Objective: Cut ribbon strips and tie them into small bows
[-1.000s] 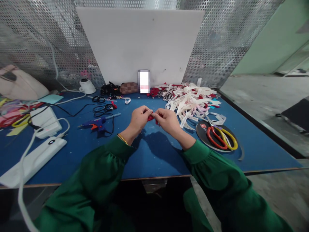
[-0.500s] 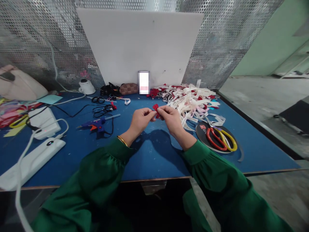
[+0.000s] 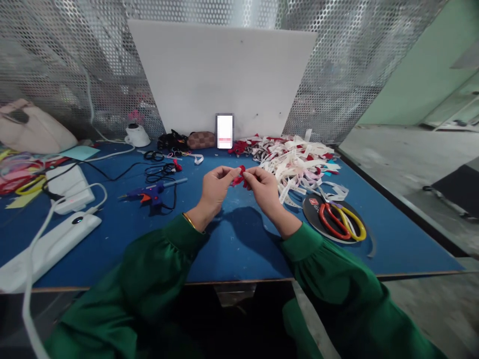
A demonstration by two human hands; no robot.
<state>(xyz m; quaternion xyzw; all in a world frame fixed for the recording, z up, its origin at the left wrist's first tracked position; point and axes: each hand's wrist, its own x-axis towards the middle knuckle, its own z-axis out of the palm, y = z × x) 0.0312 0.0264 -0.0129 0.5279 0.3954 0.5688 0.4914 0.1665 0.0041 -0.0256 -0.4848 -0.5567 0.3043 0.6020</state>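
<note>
A small piece of red ribbon (image 3: 242,170) is pinched between my two hands above the middle of the blue table. My left hand (image 3: 216,187) grips its left side with thumb and fingers, and a gold bangle circles that wrist. On the other side, my right hand (image 3: 263,187) pinches the ribbon between thumb and forefinger. Some red loops hang below the fingertips, and the fingers partly hide the ribbon's shape. Behind my right hand lies a heap of white and red ribbon strips (image 3: 295,159).
A blue glue gun (image 3: 151,193) lies to the left, near a white power strip (image 3: 52,249). Scissors with red and yellow handles (image 3: 342,222) rest on a dark round spool (image 3: 312,212) at right. A phone (image 3: 225,131) leans against the white board (image 3: 224,75).
My fingers have shifted on the red ribbon, which now shows loops below the fingertips. Both hands stay close together in about the same place. The view has tilted slightly.
</note>
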